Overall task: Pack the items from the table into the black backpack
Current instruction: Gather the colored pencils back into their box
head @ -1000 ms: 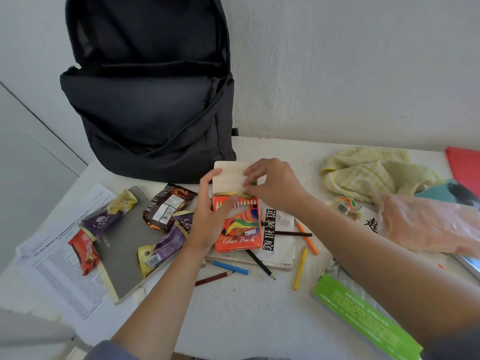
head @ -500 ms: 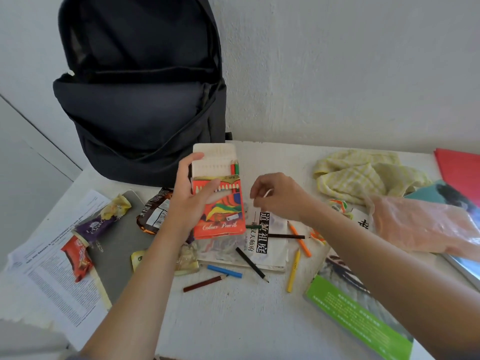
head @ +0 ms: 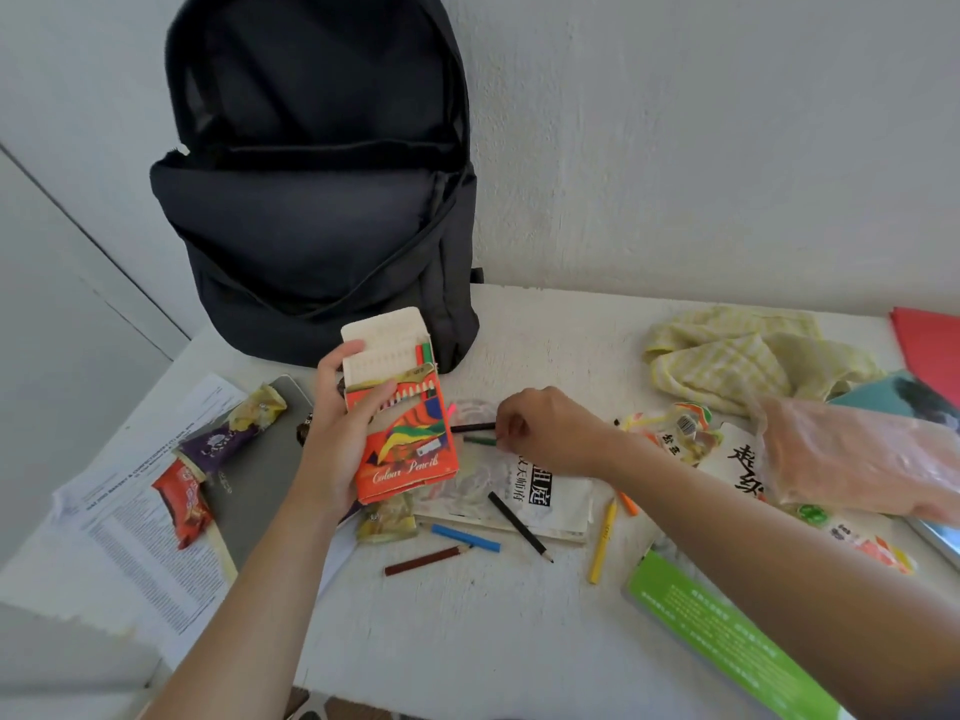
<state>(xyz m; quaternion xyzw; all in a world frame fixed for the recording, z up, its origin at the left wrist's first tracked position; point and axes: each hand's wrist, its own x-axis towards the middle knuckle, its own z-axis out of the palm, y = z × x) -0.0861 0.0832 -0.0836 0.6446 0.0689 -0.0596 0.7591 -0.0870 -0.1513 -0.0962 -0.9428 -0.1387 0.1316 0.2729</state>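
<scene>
The black backpack [head: 311, 220] stands open against the wall at the table's back left. My left hand [head: 337, 439] grips an orange colour pencil box [head: 400, 423], lifted above the table with its lid flap up and a few pencils inside. My right hand [head: 545, 428] is down on a white booklet [head: 540, 496], its fingers pinching a dark pencil [head: 470, 427] with a green pencil [head: 480, 440] just below it. Loose pencils lie in front: blue [head: 465, 537], brown [head: 426, 561], black [head: 519, 526], yellow [head: 602, 543].
Snack packets [head: 223, 439] and a grey notebook [head: 254, 485] lie on printed papers [head: 130, 537] at left. A yellow checked cloth [head: 737, 361], a plastic bag [head: 857, 459], more packets, a green book [head: 727, 641] and a red folder [head: 930, 345] crowd the right side.
My left hand lifted the pencil box off the table. My right hand left the box's lid and moved down right to the pencils on the booklet.
</scene>
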